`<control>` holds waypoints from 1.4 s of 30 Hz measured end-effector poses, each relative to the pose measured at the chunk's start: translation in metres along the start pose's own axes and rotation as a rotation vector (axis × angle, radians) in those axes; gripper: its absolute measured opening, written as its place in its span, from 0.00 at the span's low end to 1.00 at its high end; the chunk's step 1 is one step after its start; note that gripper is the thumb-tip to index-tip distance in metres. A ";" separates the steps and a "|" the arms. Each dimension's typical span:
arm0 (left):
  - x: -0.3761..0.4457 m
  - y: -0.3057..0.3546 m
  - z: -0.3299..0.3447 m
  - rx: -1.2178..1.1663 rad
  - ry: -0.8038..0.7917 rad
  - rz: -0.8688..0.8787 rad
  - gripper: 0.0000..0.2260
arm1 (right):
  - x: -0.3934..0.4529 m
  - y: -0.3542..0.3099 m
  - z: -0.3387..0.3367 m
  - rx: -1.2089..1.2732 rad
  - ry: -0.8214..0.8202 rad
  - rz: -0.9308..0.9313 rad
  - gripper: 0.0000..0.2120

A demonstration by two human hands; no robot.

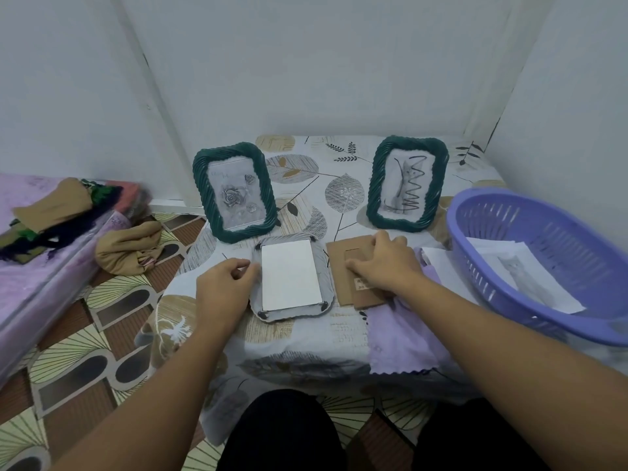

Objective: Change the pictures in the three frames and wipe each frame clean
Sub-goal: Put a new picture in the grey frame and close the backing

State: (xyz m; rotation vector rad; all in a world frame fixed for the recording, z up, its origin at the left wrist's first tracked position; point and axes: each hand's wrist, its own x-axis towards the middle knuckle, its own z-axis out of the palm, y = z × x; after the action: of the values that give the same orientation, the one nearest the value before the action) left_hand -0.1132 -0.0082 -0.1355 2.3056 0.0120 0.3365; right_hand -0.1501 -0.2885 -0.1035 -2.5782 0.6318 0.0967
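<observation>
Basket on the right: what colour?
Purple, with slotted walls; seen in the head view.

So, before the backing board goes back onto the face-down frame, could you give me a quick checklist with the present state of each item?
1. Face-down frame lies flat on the table: ok.
2. Paper sits in its opening: ok.
3. Which picture it is: cannot tell, only the blank back shows.
4. Four corner clips swung clear of the paper: cannot tell.
5. Right hand rests on the backing board; firm grip: cannot tell.
6. Left hand steadies the frame's left edge: ok.
</observation>
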 end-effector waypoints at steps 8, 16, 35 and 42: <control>0.000 0.004 -0.003 0.000 -0.015 -0.023 0.11 | 0.007 -0.004 -0.001 0.135 -0.010 0.072 0.41; 0.000 0.005 -0.003 -0.020 -0.014 -0.046 0.09 | 0.014 -0.011 -0.006 0.617 -0.035 0.048 0.28; 0.004 0.062 -0.039 -0.584 -0.400 -0.242 0.11 | -0.023 -0.081 0.012 1.235 -0.346 -0.041 0.18; -0.003 0.043 -0.036 -0.592 -0.471 -0.300 0.07 | -0.029 -0.076 0.018 1.139 -0.342 -0.075 0.18</control>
State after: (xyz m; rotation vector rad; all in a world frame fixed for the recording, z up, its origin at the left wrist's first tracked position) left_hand -0.1291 -0.0125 -0.0822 1.7094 0.0190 -0.3250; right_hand -0.1408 -0.2092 -0.0812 -1.4318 0.3025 0.1062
